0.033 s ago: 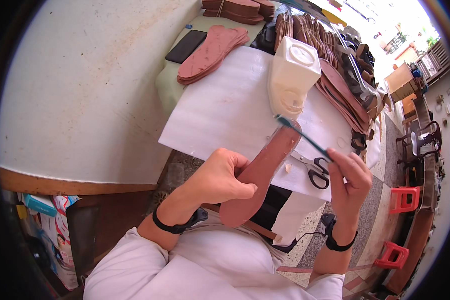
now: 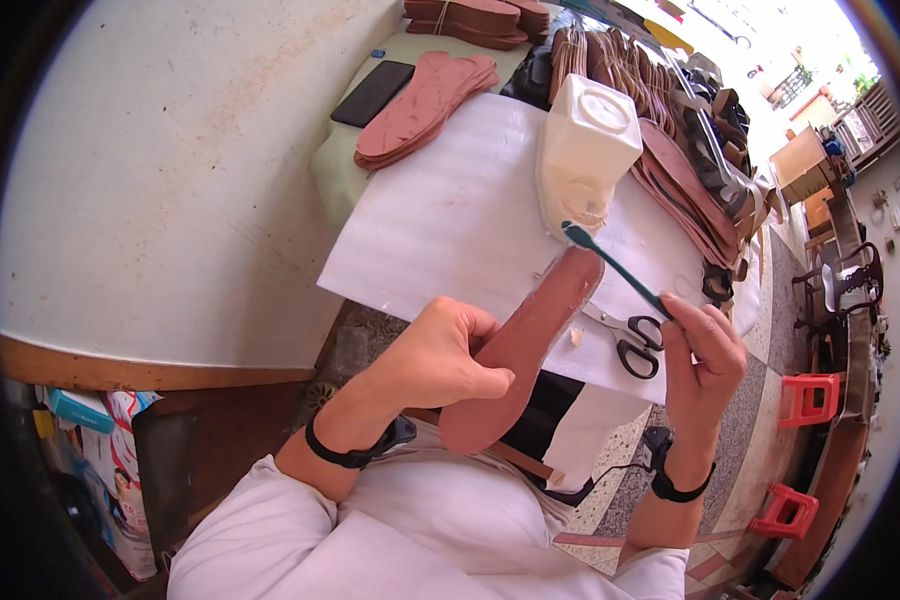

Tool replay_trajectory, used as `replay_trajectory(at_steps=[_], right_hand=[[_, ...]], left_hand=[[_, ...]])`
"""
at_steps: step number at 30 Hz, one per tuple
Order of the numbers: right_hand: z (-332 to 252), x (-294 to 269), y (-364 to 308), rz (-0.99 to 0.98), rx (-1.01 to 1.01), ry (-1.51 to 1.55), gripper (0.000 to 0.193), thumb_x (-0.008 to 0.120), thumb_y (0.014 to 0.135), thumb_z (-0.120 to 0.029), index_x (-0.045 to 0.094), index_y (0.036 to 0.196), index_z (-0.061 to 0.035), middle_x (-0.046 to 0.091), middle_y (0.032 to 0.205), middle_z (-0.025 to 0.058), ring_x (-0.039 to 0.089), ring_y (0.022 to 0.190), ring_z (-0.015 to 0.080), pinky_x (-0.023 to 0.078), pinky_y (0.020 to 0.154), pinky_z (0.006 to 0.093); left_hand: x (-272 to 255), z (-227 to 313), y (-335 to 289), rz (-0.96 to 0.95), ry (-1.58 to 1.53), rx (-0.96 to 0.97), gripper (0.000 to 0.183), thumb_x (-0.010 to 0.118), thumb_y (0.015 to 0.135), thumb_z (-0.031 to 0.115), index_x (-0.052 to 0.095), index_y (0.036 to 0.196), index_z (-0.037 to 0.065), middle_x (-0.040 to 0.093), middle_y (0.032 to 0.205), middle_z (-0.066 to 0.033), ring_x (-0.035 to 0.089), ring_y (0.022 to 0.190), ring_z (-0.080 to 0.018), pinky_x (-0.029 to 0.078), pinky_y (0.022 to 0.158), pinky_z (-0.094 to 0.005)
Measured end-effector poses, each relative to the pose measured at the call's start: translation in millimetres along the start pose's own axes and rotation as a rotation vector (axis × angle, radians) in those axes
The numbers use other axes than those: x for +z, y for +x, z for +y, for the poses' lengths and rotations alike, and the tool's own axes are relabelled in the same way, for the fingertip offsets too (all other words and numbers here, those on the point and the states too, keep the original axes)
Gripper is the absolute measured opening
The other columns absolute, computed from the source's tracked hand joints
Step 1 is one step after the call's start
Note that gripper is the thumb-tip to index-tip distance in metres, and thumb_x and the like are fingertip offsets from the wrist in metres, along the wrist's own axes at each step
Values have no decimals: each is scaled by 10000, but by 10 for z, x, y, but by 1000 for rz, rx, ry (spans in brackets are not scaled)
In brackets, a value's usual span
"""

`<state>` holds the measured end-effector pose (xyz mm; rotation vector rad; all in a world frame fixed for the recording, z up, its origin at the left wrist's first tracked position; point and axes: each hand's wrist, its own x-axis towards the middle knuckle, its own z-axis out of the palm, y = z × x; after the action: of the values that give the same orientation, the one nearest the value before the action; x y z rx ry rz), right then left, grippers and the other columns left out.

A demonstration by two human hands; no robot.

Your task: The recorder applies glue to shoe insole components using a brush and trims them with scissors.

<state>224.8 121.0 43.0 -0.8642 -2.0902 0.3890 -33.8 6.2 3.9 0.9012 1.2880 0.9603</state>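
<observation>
My left hand [image 2: 445, 350] grips a reddish-brown shoe insole [image 2: 540, 340] by its near half, thumb on top, fingers underneath. The insole's far end points toward a white plastic jug [image 2: 580, 140] with a cut-open mouth, and its surface there looks wet. Between the thumb and fingers of my right hand [image 2: 705, 350] is a slim dark green brush [image 2: 625, 272], much like a toothbrush. Its head is just beyond the insole's far tip, in front of the jug's opening; whether it touches either is hard to tell. Black-handled scissors [image 2: 635, 345] lie under and right of the insole.
White foam sheeting [image 2: 430, 220] covers the work table. Stacked insoles [image 2: 425, 110] and a dark phone-like slab [image 2: 373, 93] lie at far left. More insoles [image 2: 685, 185] and bundled straps fill the far right. A large white tabletop [image 2: 150, 200] stands left; red stools [image 2: 808, 400] are right.
The brush head has lifted off the insole's far end and shifted slightly toward the jug. My right hand has moved a little to the right; my left hand and the insole have stayed put.
</observation>
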Motion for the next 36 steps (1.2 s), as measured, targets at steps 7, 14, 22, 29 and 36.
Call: replay_trajectory(at_steps=[7, 14, 22, 29, 36], right_hand=[[75, -120, -177, 69, -20, 209, 257, 721, 797, 49, 753, 1052, 50, 482, 682, 5, 411, 572, 65, 270, 522, 244], [22, -94, -586, 34, 92, 400, 236, 771, 857, -93, 745, 1039, 56, 477, 664, 1, 393, 569, 67, 241, 527, 248], [-141, 60, -585, -75, 103, 359, 281, 736, 776, 51, 761, 1056, 44, 453, 654, -2, 372, 559, 70, 225, 505, 258], [-65, 67, -638, -77, 75, 363, 312, 727, 739, 66, 778, 1041, 10, 439, 631, -10, 362, 543, 77, 223, 501, 261], [-41, 27, -763, -92, 87, 427, 271, 733, 730, 40, 776, 997, 15, 446, 604, -1, 385, 522, 91, 238, 495, 268]], left_hand=[[-100, -95, 48, 92, -216, 48, 275, 746, 808, -25, 730, 1078, -75, 753, 945, -79, 690, 801, -96, 567, 740, -260], [-252, -159, 129, 194, -550, 201, 255, 722, 850, -7, 706, 1093, -82, 751, 1015, -133, 728, 884, -166, 598, 836, -321], [-220, -183, 124, 165, -570, 213, 270, 723, 854, 17, 691, 1101, -87, 747, 1019, -147, 738, 895, -191, 608, 840, -339], [-276, -175, 70, 137, -661, 153, 288, 697, 865, 60, 669, 1101, -101, 738, 1020, -169, 743, 901, -232, 615, 840, -367], [-292, -219, 117, 188, -705, 168, 242, 669, 893, 73, 673, 1079, -82, 738, 1004, -158, 742, 892, -230, 616, 835, -378]])
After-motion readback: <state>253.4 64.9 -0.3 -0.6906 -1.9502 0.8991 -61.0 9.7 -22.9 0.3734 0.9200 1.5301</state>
